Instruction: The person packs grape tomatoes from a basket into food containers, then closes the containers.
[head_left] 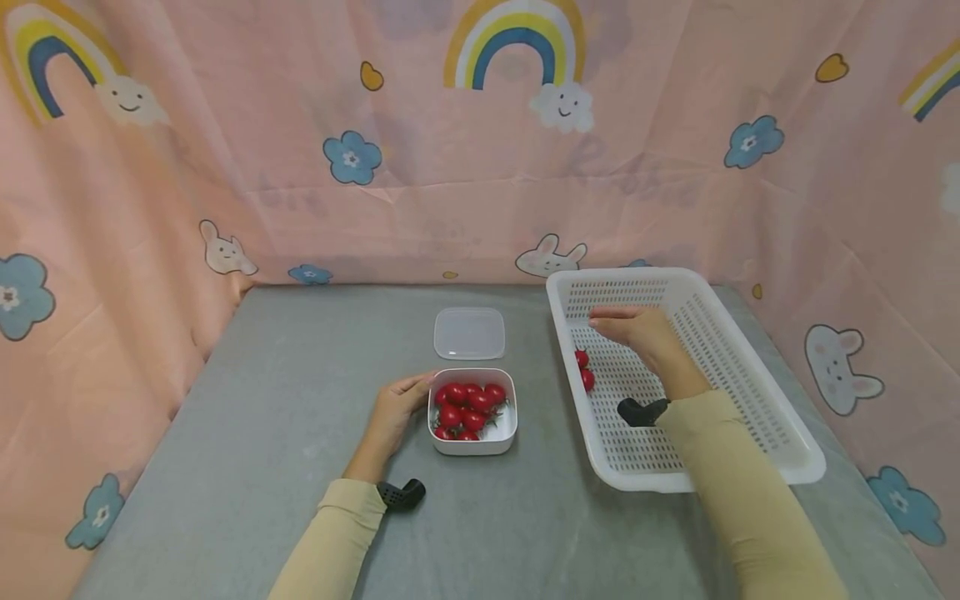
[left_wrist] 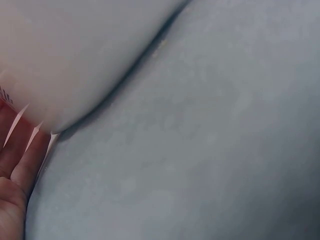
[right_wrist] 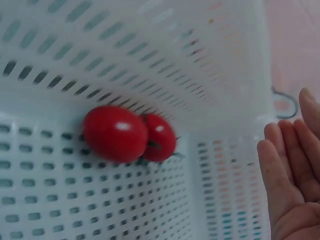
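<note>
A small white container (head_left: pixel 474 447) with several cherry tomatoes (head_left: pixel 472 419) inside stands mid-table. My left hand (head_left: pixel 395 410) touches its left side; in the left wrist view the fingers (left_wrist: pixel 31 152) lie nearly straight against the wall. Over the white perforated basket (head_left: pixel 757 417) hovers my right hand (head_left: pixel 643 333), fingers extended and nothing held. Two cherry tomatoes (right_wrist: pixel 116 134) lie side by side on the basket floor against its wall, apart from the right hand (right_wrist: pixel 295 165).
Behind the container a translucent lid (head_left: pixel 469 333) lies flat on the grey tabletop (head_left: pixel 300 375). A pink patterned curtain (head_left: pixel 420 217) hangs along the back and sides. The basket's raised rim (head_left: pixel 573 400) stands between the container and the two tomatoes.
</note>
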